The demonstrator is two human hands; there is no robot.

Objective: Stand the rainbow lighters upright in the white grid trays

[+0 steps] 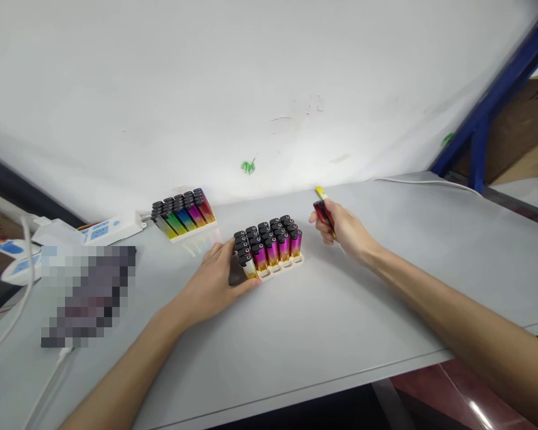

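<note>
My left hand (213, 275) is wrapped round the left end of a cream rack (281, 267) of lighters, thumb at its front corner. Black-topped lighters (272, 251) with pink-to-gold bodies stand upright in it. One silver-gold lighter (248, 266) stands at the front left, beside bare slots along the front edge. Off to the right, above the table, my right hand (341, 224) is closed round a red lighter (323, 216) with a black top. A yellow-ended piece (320, 192) sticks out past the thumb; I cannot make out its kind.
A second rack of multicoloured lighters (183, 214) stands by the wall. White power strips (105, 232), cables and a pixelated dark object (89, 298) lie at the left of the grey table (296, 340). A blue metal frame (484, 131) and cardboard box (515, 125) are at the right.
</note>
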